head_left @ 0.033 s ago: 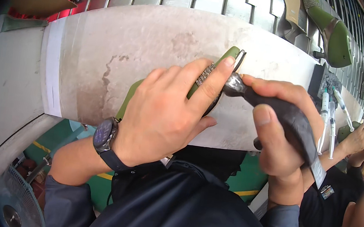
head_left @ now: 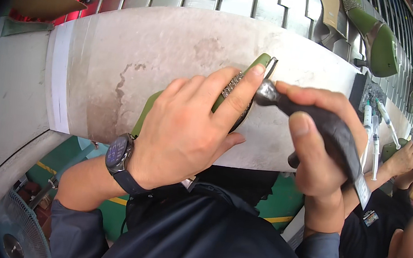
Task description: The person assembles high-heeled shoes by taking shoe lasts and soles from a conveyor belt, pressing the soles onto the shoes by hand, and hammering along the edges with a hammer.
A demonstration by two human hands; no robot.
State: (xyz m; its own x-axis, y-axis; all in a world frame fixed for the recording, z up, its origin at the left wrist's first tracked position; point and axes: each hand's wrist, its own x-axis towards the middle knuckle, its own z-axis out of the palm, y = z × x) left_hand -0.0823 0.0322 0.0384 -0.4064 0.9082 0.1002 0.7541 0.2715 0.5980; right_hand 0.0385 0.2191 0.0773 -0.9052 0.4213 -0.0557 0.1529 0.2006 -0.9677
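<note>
A green shoe [head_left: 148, 113] with a glittering stone-set strap [head_left: 232, 84] lies on its side on the pale work surface. Over it my left hand [head_left: 184, 121] is clasped, the index finger stretched along the strap and the thumb at the near side. Most of the shoe is hidden under this hand. A thin dark edge or strip [head_left: 270, 69] runs along the shoe's right side. My right hand [head_left: 321, 149] grips a dark hammer [head_left: 331, 132], its rounded metal head right beside my left index finger. Whether the head touches the shoe, I cannot tell.
Beyond the work surface [head_left: 170, 46] runs a metal slat conveyor [head_left: 233, 4] carrying shoe parts and a green heeled shoe [head_left: 381, 47]. Several syringes [head_left: 375, 133] stand at the right by a dark block. A co-worker's hands [head_left: 411, 161] hold another green shoe. A fan [head_left: 21, 230] is at lower left.
My right hand and the hammer have shifted very slightly toward the far side. My left hand and the shoe stay as they were.
</note>
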